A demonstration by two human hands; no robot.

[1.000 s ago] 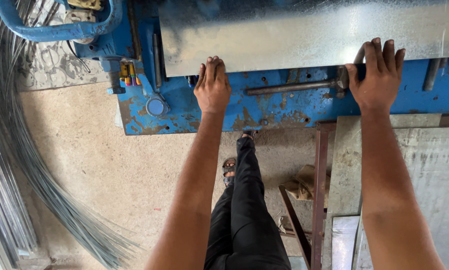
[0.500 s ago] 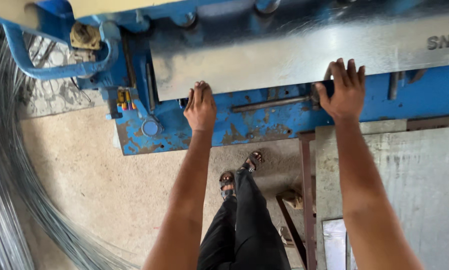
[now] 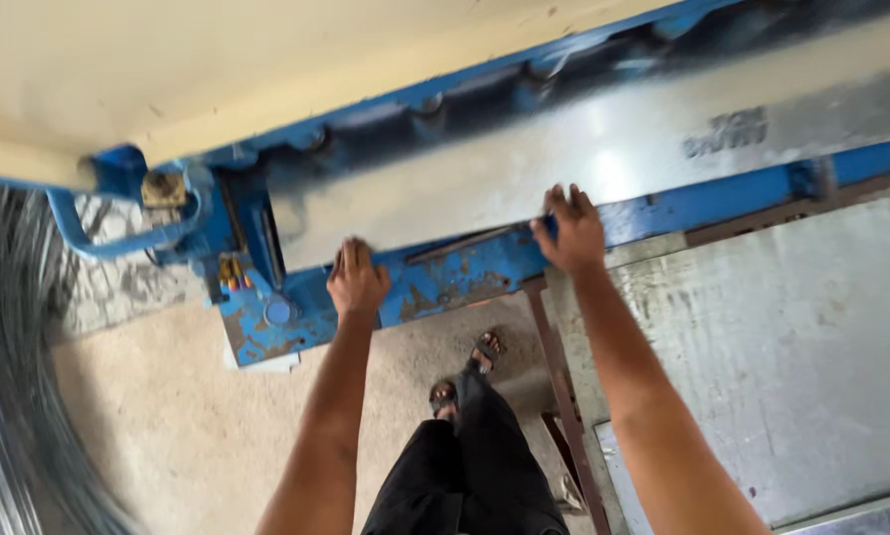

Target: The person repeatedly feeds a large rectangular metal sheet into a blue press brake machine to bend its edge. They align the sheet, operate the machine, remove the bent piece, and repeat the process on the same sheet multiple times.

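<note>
I am pressing my left hand [image 3: 358,282] and right hand [image 3: 572,233], now closer together than a second ago, fingers grasping the near edge of the shiny flat galvanised steel sheet [image 3: 564,163], lying at twelve o'clock in the chipped blue metal bending machine [image 3: 445,282], so I am squaring it.

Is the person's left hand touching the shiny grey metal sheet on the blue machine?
Touching. In the head view, the left hand has its fingertips on the lower edge of the grey metal sheet; no gap shows.

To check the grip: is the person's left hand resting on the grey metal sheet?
Yes, the left hand lies on the lower edge of the metal sheet.
</note>
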